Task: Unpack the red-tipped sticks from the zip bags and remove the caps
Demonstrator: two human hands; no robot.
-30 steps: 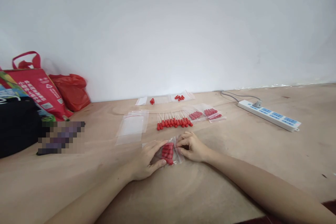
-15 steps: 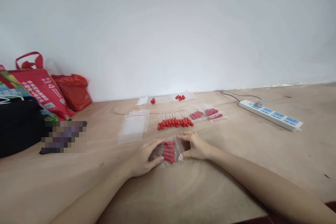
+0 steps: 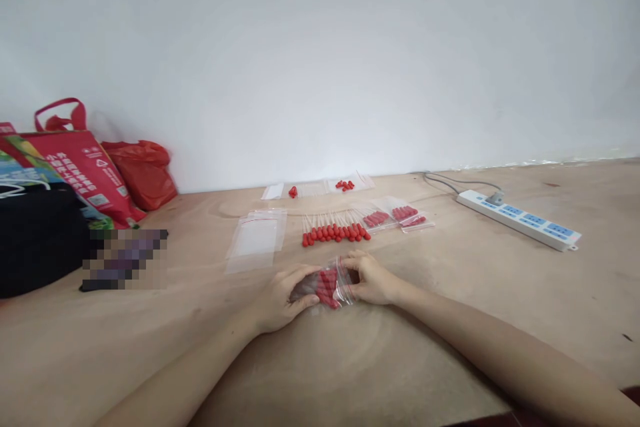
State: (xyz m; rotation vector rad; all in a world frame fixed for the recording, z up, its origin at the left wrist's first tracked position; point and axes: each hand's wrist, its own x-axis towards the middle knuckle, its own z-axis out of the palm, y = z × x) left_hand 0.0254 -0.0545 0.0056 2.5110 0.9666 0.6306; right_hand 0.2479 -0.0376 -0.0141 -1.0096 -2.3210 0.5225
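Between my two hands, on the near middle of the table, is a small clear zip-lock bag (image 3: 343,294) with several red-tipped sticks (image 3: 327,285) inside. My left hand (image 3: 286,299) grips its left end, thumb below and fingers above. At the other end, my right hand (image 3: 373,280) pinches the bag near its red zip strip. The bag looks creased, and the sticks in it lie slanted and bunched. Just beyond my hands, a row of loose sticks with red heads (image 3: 334,233) lies side by side, pale stems pointing away.
Left of the row lies a stack of flat clear bags (image 3: 255,239). Filled bags (image 3: 376,218) lie to its right. Near the wall are more bags with red pieces (image 3: 345,185). A power strip (image 3: 520,219) is at right; a red shopping bag (image 3: 75,167) and black bag (image 3: 43,240) at left.
My left hand has shifted slightly right, closer to my right hand. The bag has crumpled between them, and the red-tipped sticks in it are bunched more tightly and tilted.
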